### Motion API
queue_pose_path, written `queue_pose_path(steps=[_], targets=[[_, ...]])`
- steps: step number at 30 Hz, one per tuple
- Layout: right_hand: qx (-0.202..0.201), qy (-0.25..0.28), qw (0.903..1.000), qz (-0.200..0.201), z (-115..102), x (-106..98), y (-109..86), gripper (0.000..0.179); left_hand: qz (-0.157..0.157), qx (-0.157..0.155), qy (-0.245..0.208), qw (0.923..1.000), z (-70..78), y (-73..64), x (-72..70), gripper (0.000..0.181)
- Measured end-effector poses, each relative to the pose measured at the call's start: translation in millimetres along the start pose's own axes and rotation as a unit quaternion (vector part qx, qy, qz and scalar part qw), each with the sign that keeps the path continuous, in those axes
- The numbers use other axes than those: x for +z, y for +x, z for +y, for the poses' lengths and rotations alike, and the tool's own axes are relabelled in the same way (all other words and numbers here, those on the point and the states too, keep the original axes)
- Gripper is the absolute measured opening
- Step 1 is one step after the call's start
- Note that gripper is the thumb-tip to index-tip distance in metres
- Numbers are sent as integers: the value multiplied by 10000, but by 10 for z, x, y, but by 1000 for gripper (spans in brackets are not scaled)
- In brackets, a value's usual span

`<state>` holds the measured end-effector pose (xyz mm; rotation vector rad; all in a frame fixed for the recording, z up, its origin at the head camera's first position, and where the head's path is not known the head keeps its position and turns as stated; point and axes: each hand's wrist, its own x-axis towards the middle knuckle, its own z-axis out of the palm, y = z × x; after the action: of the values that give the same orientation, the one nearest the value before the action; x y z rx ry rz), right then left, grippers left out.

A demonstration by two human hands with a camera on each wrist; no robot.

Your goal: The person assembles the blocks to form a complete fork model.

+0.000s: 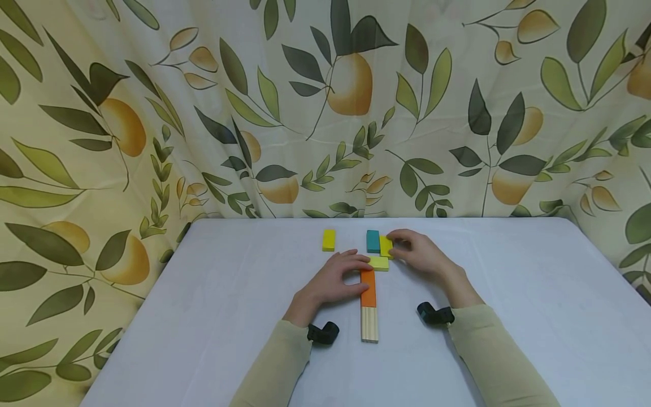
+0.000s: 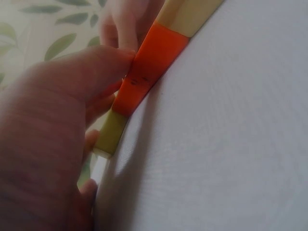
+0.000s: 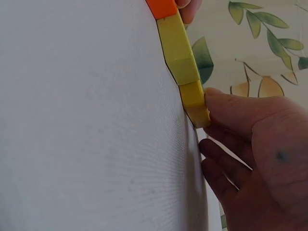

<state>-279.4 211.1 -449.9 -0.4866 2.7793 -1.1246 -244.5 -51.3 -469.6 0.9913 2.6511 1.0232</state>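
In the head view, my right hand [image 1: 424, 257] pinches a yellow block [image 1: 385, 246] between thumb and finger. That block stands against a teal block [image 1: 373, 241], just behind a lime-yellow block [image 1: 380, 263] that lies crosswise. From the left, my left hand [image 1: 339, 277] touches an orange block [image 1: 368, 293], its thumb at the block's side and its other fingers loosely bent near the lime-yellow block. A plain wooden section [image 1: 369, 325] continues the row toward me. The right wrist view shows the right thumb [image 3: 231, 108] against the yellow block [image 3: 194, 100].
Left of the group, a second yellow block [image 1: 329, 240] lies by itself near the far edge of the white table [image 1: 244, 271]. Behind the table hangs a curtain [image 1: 432, 141] printed with fruit and leaves. Dark cameras sit at both wrists.
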Motion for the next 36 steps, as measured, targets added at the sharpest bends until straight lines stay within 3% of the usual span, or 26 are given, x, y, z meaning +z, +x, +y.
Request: queue_pose_path(steps=[36], targets=[[36, -32, 10000, -21, -11, -5, -12, 45, 11, 85, 67, 9999, -29, 9, 10, 38]])
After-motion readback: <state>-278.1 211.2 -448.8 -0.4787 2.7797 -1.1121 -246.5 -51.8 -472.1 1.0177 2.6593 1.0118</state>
